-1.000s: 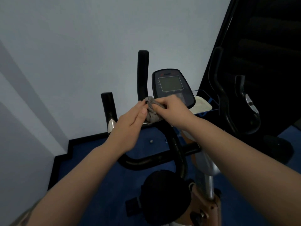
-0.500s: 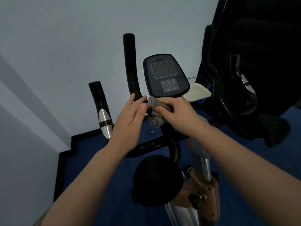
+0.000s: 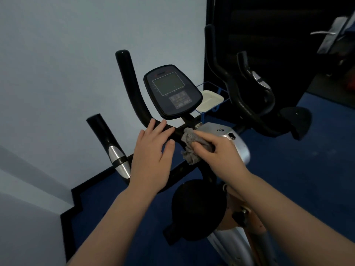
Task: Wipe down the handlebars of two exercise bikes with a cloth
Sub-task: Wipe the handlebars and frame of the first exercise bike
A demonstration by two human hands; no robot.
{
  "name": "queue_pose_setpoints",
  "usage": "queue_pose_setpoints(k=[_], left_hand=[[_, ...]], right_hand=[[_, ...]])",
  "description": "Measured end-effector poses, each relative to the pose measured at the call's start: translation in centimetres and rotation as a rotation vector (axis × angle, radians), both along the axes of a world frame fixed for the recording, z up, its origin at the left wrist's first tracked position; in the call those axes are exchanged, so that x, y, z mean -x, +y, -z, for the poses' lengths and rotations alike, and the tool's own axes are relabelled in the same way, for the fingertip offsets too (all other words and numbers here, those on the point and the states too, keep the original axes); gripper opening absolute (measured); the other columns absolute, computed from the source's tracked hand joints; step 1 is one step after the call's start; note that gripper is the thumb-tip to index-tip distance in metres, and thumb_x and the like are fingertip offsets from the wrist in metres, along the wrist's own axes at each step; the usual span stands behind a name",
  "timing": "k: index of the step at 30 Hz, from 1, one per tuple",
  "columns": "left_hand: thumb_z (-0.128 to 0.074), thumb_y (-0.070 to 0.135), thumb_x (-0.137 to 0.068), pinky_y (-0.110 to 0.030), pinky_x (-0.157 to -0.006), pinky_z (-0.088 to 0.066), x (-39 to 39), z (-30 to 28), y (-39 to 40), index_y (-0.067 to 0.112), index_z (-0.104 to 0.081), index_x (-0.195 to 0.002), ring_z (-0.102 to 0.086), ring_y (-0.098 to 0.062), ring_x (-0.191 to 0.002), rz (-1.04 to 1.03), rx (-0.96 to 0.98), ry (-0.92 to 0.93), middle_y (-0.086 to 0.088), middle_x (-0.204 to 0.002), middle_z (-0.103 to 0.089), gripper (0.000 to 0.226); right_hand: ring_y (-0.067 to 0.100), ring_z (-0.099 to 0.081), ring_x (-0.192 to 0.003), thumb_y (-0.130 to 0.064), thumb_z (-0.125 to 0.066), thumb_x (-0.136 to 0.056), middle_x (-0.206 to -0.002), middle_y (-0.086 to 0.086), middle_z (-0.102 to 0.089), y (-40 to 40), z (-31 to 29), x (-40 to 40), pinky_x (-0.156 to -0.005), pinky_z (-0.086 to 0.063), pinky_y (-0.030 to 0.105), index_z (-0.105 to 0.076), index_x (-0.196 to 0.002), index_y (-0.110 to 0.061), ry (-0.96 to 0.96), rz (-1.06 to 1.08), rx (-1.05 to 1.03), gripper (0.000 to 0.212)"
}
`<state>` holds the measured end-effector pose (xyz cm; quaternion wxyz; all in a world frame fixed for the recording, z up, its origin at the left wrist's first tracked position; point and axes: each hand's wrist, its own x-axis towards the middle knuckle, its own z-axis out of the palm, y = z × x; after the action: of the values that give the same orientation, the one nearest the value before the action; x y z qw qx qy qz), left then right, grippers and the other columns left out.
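Observation:
The near exercise bike has black handlebars [image 3: 132, 89] rising left of its console [image 3: 172, 92], plus a shorter grip with a silver band [image 3: 113, 150]. My right hand [image 3: 219, 150] presses a crumpled grey cloth [image 3: 189, 145] against the handlebar's crossbar just below the console. My left hand [image 3: 153, 150] rests on the same bar to the left of the cloth, fingers spread over it and apart. A second bike's black handlebars [image 3: 247, 104] stand at the right, untouched.
The near bike's black saddle [image 3: 197, 208] sits below my hands, its silver housing [image 3: 221, 131] behind the cloth. A white tray in a blue wire rack [image 3: 209, 100] stands between the bikes. A pale wall lies left, a dark panel behind the second bike, blue carpet underfoot.
The view has swung and tilted, showing more of the second bike. My right hand has slid the cloth down along the bar below the console; my left hand's fingers have spread flat over the bar.

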<state>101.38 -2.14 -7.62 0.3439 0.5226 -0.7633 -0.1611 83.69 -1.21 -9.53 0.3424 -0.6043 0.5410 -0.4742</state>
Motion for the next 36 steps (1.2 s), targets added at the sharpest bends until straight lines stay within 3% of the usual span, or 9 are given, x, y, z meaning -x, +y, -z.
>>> queue_pose_setpoints(k=[2,5,12,16,25,29,31,34,36], left_hand=[[-0.033,0.035,-0.095,-0.029,-0.118,-0.002,0.2,0.1,0.1,0.025,-0.050,-0.134,-0.010,-0.003,-0.144,0.038,-0.001,-0.012,0.008,-0.151,-0.034,0.044],[-0.031,0.037,-0.095,-0.030,-0.118,-0.002,0.3,0.4,0.2,0.024,-0.047,-0.137,-0.006,-0.003,-0.143,0.076,0.004,-0.062,0.007,-0.153,-0.030,0.046],[-0.038,0.031,-0.100,-0.040,-0.120,-0.010,0.0,0.7,0.2,0.022,-0.043,-0.140,-0.004,-0.004,-0.143,0.109,0.002,-0.057,0.005,-0.154,-0.029,0.041],[-0.038,0.029,-0.101,-0.042,-0.120,-0.010,0.0,0.7,0.1,0.022,-0.043,-0.140,-0.005,-0.005,-0.144,0.104,-0.001,-0.049,0.006,-0.154,-0.029,0.040],[-0.041,0.026,-0.099,-0.034,-0.119,-0.010,1.6,1.0,0.1,0.020,-0.048,-0.137,-0.005,0.002,-0.141,0.024,-0.065,0.177,0.009,-0.150,-0.035,0.038],[-0.041,0.023,-0.100,-0.033,-0.119,-0.012,1.6,0.9,0.2,0.018,-0.048,-0.137,-0.010,-0.001,-0.142,0.000,-0.043,0.164,0.011,-0.145,-0.038,0.038],[-0.041,0.022,-0.100,-0.024,-0.117,-0.014,1.4,0.7,0.2,0.020,-0.050,-0.135,-0.015,0.001,-0.142,0.002,-0.047,0.204,0.015,-0.142,-0.040,0.036],[-0.042,0.020,-0.099,0.001,-0.101,-0.020,0.4,-0.2,0.1,0.029,-0.057,-0.128,-0.028,0.011,-0.135,-0.007,-0.132,0.384,0.021,-0.135,-0.049,0.033],[-0.043,0.017,-0.099,-0.001,-0.100,-0.025,-0.4,-1.0,-0.3,0.031,-0.060,-0.123,-0.038,0.011,-0.129,-0.044,-0.117,0.432,0.020,-0.132,-0.054,0.033]], right_hand=[[-0.010,-0.060,-0.101,-0.016,-0.068,-0.087,-0.108,-0.018,-0.068,0.7,-0.1,0.0,-0.088,-0.045,0.008,-0.068,-0.118,-0.024,-0.020,0.011,-0.003,0.033],[-0.008,-0.055,-0.102,-0.014,-0.074,-0.081,-0.107,-0.014,-0.062,2.1,-0.2,0.1,-0.088,-0.042,0.006,-0.069,-0.114,-0.022,-0.011,0.035,-0.007,0.034],[0.004,-0.057,-0.100,-0.016,-0.076,-0.078,-0.106,0.000,-0.059,4.9,-0.1,0.5,-0.089,-0.045,0.014,-0.071,-0.112,-0.020,-0.063,0.085,-0.082,0.034],[0.003,-0.061,-0.095,-0.017,-0.076,-0.078,-0.102,-0.001,-0.065,6.4,0.6,0.8,-0.086,-0.047,0.015,-0.071,-0.110,-0.020,-0.098,0.144,-0.097,0.033],[-0.007,-0.064,-0.092,-0.028,-0.076,-0.078,-0.098,-0.014,-0.071,8.1,1.2,1.9,-0.081,-0.048,0.008,-0.072,-0.108,-0.031,-0.045,0.162,-0.191,0.031],[-0.007,-0.066,-0.089,-0.031,-0.074,-0.079,-0.094,-0.023,-0.073,8.6,1.0,2.3,-0.077,-0.052,0.014,-0.072,-0.106,-0.037,-0.057,0.120,-0.238,0.027],[-0.008,-0.067,-0.085,-0.031,-0.074,-0.080,-0.091,-0.025,-0.072,8.5,0.4,3.0,-0.073,-0.052,0.013,-0.072,-0.104,-0.038,-0.015,0.071,-0.268,0.026],[-0.009,-0.066,-0.081,-0.033,-0.072,-0.079,-0.085,-0.028,-0.071,7.8,-1.7,4.5,-0.065,-0.051,0.008,-0.072,-0.099,-0.043,0.113,-0.015,-0.247,0.022],[-0.010,-0.065,-0.082,-0.040,-0.067,-0.077,-0.087,-0.030,-0.069,6.2,-3.8,5.2,-0.065,-0.052,0.009,-0.069,-0.100,-0.047,0.190,-0.002,-0.140,0.024]])
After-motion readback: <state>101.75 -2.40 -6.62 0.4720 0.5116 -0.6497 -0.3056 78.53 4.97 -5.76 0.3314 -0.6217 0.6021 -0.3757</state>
